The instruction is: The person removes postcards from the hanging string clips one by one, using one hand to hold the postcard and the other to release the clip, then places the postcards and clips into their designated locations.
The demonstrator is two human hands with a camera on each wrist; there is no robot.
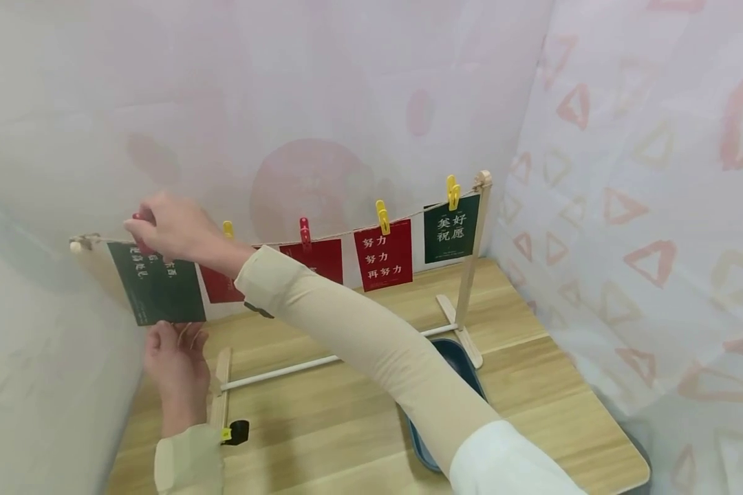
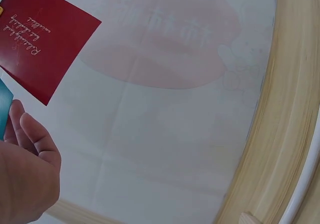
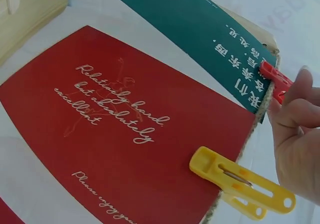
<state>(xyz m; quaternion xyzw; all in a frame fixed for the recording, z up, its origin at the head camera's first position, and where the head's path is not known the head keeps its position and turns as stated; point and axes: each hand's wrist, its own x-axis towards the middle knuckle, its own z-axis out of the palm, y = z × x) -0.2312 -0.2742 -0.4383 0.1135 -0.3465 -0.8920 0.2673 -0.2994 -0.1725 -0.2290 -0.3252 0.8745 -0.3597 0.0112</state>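
Head view faces forward and down — 2 wrist views, nearer, share 1 green card (image 3: 200, 39).

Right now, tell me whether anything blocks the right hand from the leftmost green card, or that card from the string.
Only the red clip, pinched in the right hand, comes between hand and green card; it sits at the card's top edge. Nothing visible stands between card and string.

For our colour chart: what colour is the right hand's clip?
The clip is red, clearest in the right wrist view.
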